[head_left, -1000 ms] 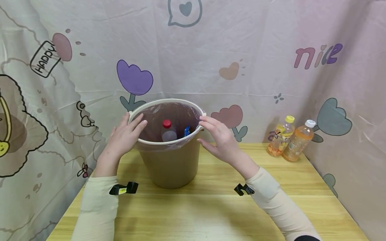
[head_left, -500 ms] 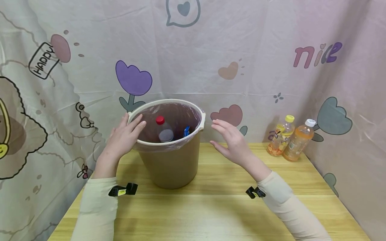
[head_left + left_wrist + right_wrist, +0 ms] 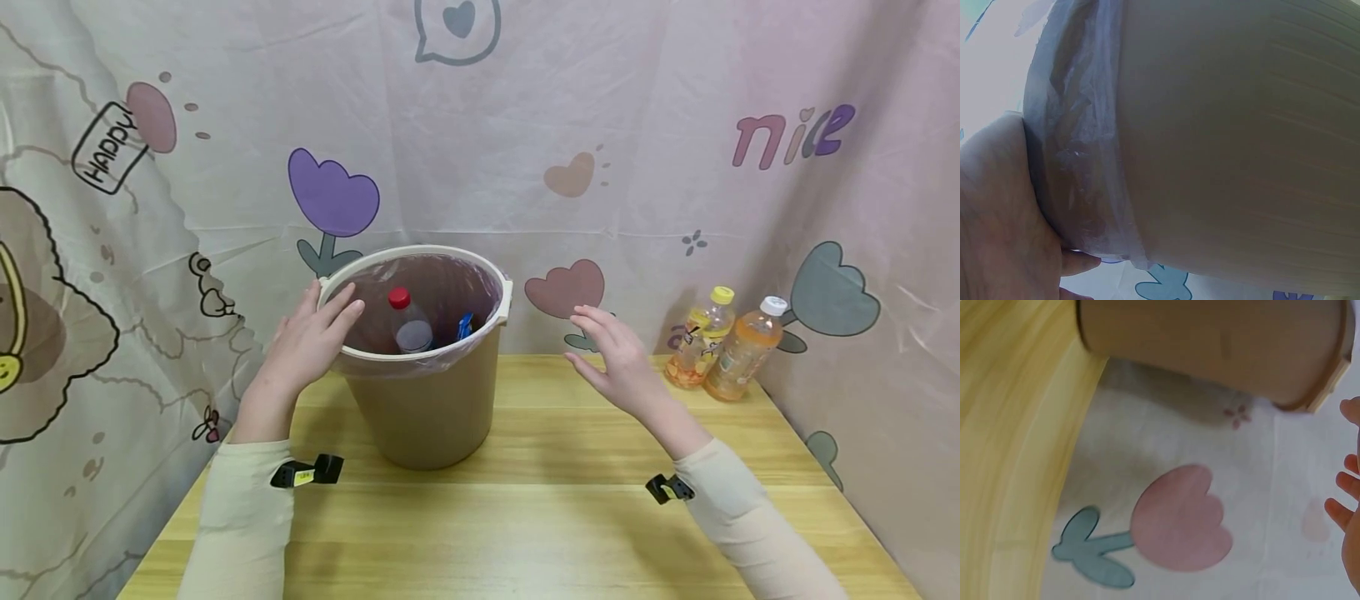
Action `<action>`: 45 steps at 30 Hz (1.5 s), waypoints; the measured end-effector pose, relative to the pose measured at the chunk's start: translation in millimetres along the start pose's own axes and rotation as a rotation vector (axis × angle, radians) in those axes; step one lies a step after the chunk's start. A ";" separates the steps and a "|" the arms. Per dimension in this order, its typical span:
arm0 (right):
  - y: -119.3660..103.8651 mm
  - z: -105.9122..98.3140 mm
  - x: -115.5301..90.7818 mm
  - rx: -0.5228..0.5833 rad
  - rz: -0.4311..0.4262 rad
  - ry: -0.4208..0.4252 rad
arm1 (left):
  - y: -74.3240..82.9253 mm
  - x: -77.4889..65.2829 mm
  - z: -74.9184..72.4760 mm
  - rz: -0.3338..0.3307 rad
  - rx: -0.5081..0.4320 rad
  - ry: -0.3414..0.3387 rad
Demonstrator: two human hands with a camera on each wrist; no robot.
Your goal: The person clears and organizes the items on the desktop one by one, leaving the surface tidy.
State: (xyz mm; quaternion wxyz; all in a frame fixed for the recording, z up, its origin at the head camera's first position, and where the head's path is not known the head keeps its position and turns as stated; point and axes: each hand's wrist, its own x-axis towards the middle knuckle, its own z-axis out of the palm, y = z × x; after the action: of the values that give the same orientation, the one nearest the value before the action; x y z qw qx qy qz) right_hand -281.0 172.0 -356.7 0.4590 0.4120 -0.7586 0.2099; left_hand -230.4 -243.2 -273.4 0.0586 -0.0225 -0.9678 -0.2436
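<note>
A brown trash can (image 3: 427, 417) with a cream rim and a clear plastic liner (image 3: 1088, 125) stands on the wooden table. Inside it are a clear bottle with a red cap (image 3: 405, 317) and a small blue item (image 3: 465, 325); their lower parts are hidden. My left hand (image 3: 303, 342) rests on the left of the rim, fingers extended over it. In the left wrist view the palm lies against the lined rim. To the right of the can, my right hand (image 3: 618, 362) is in the air with loosely extended fingers, holding nothing.
At the table's back right corner stand a bottle with a yellow cap (image 3: 700, 337) and an orange-coloured bottle with a white cap (image 3: 745, 350), side by side. A printed curtain (image 3: 480, 133) hangs behind and beside the wooden table (image 3: 480, 542).
My right hand has left the can's rim and moved right, towards the two bottles. The red-capped bottle has shifted left inside the can. My left hand stays on the rim.
</note>
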 end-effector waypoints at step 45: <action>101.7 -83.5 -81.5 -0.484 0.618 -0.305 | 0.9 -1.9 0.3 -0.006 -0.009 0.002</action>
State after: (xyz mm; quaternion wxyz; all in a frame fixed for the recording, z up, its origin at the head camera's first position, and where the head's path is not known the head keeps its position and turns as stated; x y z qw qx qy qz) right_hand -300.9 323.6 -380.5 0.3406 0.0717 -0.9332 0.0899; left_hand -228.5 -242.3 -273.5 0.0585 -0.0195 -0.9668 -0.2480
